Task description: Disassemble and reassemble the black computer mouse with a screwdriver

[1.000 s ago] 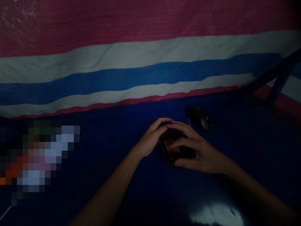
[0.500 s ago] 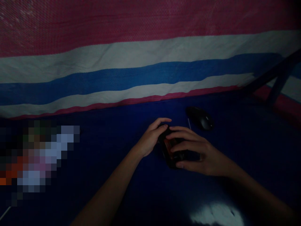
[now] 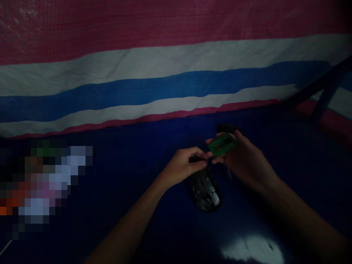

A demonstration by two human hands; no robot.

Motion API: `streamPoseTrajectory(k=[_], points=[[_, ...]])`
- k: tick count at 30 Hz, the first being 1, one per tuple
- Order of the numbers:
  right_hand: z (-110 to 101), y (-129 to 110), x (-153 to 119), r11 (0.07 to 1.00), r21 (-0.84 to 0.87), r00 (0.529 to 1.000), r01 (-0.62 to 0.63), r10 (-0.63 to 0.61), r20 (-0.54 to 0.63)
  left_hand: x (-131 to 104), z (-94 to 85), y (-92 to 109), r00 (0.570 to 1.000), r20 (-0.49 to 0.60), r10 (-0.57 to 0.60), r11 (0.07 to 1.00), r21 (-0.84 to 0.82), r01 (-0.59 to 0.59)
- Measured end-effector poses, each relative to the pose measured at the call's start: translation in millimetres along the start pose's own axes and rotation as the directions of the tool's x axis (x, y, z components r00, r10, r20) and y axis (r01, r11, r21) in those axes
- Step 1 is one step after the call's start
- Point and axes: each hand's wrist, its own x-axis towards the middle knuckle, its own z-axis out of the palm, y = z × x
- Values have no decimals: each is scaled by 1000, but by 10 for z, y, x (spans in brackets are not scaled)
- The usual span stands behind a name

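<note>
My left hand (image 3: pixel 185 167) pinches the far end of a black mouse shell (image 3: pixel 206 192), which lies open on the dark blue surface with its glossy inside showing. Up and to the right, my right hand (image 3: pixel 244 157) is turned palm up and holds a green circuit board (image 3: pixel 222 144) with dark parts on it. The board is clear of the shell. Behind my right hand a black mouse cover (image 3: pixel 227 127) lies on the surface, mostly hidden by the fingers.
A striped red, white and blue tarp (image 3: pixel 165 88) hangs along the far edge of the blue surface (image 3: pixel 123 154). Blurred-out items (image 3: pixel 49 183) lie at the left. Dark bars (image 3: pixel 321 88) stand at the far right. Light reflects off the surface near the front.
My right hand has lifted the circuit board out of the mouse shell and moved up, turning palm up. My left hand has shifted slightly right and down on the shell.
</note>
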Motion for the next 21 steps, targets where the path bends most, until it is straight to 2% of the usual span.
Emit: streamPoseTrajectory(k=[3, 7, 11, 16, 21], points=[[-10, 11, 19, 999, -38, 999, 13, -15, -49, -7, 20, 6, 999, -6, 52, 992, 112, -51], [-4, 56, -25, 949, -298, 988, 101, -130, -79, -27, 39, 41, 994, 2, 112, 973, 202, -110], [14, 83, -80, 837, -525, 983, 155, -184, -4, -45, 39, 77, 997, -20, 77, 982, 174, -73], [17, 91, -127, 842, -519, 989, 148, -112, 101, -42, 31, 46, 992, -108, 59, 995, 88, -50], [32, 111, -127, 792, -600, 989, 113, -35, 140, -55, 10, 33, 997, 20, 72, 996, -61, -70]])
